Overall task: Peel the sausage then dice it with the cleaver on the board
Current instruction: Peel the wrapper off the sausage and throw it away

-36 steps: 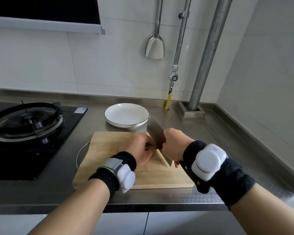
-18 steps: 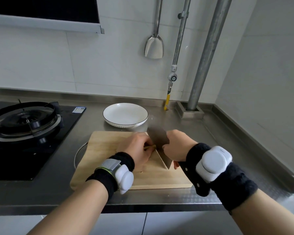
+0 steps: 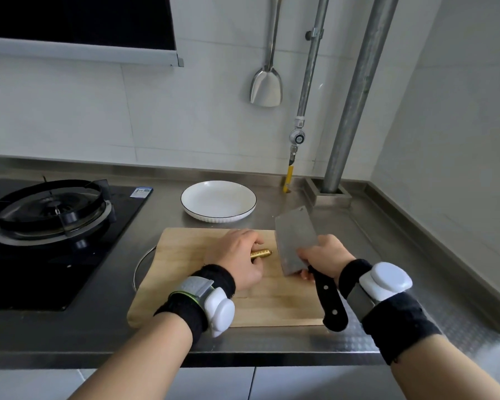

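Here the left hand (image 3: 238, 259) pins the golden sausage (image 3: 261, 254) on the board (image 3: 272, 301), while the right hand (image 3: 326, 256) grips the cleaver (image 3: 296, 241) beside it, its blade tilted.

White tiled wall (image 3: 185, 111) backs a steel counter (image 3: 272, 347) with gas stove (image 3: 52, 215).

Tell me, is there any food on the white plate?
No. The plate is bare; the sausage lies on the board under the left hand.
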{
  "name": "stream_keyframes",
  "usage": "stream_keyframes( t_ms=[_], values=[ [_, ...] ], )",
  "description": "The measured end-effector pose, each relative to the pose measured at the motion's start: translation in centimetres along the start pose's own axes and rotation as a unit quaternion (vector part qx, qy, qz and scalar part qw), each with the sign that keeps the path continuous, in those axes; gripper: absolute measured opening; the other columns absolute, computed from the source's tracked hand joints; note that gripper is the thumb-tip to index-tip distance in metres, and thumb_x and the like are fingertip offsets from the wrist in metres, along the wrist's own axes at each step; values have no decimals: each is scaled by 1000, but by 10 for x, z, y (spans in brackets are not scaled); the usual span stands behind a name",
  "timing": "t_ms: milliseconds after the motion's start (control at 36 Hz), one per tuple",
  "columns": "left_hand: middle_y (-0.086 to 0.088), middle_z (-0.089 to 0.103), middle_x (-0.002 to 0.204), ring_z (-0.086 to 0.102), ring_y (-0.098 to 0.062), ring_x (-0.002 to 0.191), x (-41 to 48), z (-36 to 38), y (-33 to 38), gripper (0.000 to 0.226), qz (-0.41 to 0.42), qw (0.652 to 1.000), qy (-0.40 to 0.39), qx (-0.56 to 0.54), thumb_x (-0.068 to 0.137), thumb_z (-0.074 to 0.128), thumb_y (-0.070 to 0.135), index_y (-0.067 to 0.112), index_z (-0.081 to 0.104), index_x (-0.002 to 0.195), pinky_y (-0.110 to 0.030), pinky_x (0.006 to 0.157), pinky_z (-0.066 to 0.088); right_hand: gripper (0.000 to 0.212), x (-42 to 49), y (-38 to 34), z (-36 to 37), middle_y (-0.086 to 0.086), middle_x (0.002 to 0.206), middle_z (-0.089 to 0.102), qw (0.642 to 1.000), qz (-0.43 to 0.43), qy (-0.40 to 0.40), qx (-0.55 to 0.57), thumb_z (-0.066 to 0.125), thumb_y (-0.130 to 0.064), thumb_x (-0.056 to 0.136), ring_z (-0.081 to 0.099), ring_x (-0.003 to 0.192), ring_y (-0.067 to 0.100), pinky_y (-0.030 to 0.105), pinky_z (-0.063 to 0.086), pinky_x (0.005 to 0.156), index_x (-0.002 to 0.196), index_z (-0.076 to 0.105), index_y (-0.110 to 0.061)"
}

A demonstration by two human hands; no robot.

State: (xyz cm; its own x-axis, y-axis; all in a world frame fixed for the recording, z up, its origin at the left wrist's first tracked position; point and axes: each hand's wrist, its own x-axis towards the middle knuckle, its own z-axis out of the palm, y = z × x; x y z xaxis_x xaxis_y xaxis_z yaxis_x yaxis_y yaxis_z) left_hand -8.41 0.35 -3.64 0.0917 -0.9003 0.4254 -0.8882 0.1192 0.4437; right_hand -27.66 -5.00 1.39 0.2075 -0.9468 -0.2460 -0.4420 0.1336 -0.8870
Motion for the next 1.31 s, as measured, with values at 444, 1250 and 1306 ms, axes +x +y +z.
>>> stream_keyframes(
  t_ms=[444, 1250, 1306],
  values=[
    [7, 55, 91, 50, -20, 92, 3, -2, 1, 10, 12, 999, -3, 48, 80, 57, 28, 20, 62, 83, -39, 78, 48, 58, 5, -4, 22, 15, 130, 46, 927, -35, 124, -353, 59, -49, 85, 55, 115, 38, 40, 47, 92, 121, 46, -6],
    [-15, 69, 85, 65, -19, 65, 10, -50, -37, 27, -203, 859, 10, -470, 75, 78, -4, 0, 68, 99, -26, 47, 51, 23, 25, -36, 123, 8, 60, 67, 965, -110, 1, 237, 77, -29, 78, 63, 57, 28, 34, 51, 54, 71, 64, -12],
    [-15, 69, 85, 66, -19, 65, 11, -49, -41, 27, -202, 855, 15, -478, 76, 76, -7, -2, 67, 101, -26, 48, 52, 20, 26, -33, 125, 4, 56, 64, 961, -122, 0, 248, 76, -28, 80, 62, 54, 25, 29, 48, 50, 71, 68, -13]
  ],
)
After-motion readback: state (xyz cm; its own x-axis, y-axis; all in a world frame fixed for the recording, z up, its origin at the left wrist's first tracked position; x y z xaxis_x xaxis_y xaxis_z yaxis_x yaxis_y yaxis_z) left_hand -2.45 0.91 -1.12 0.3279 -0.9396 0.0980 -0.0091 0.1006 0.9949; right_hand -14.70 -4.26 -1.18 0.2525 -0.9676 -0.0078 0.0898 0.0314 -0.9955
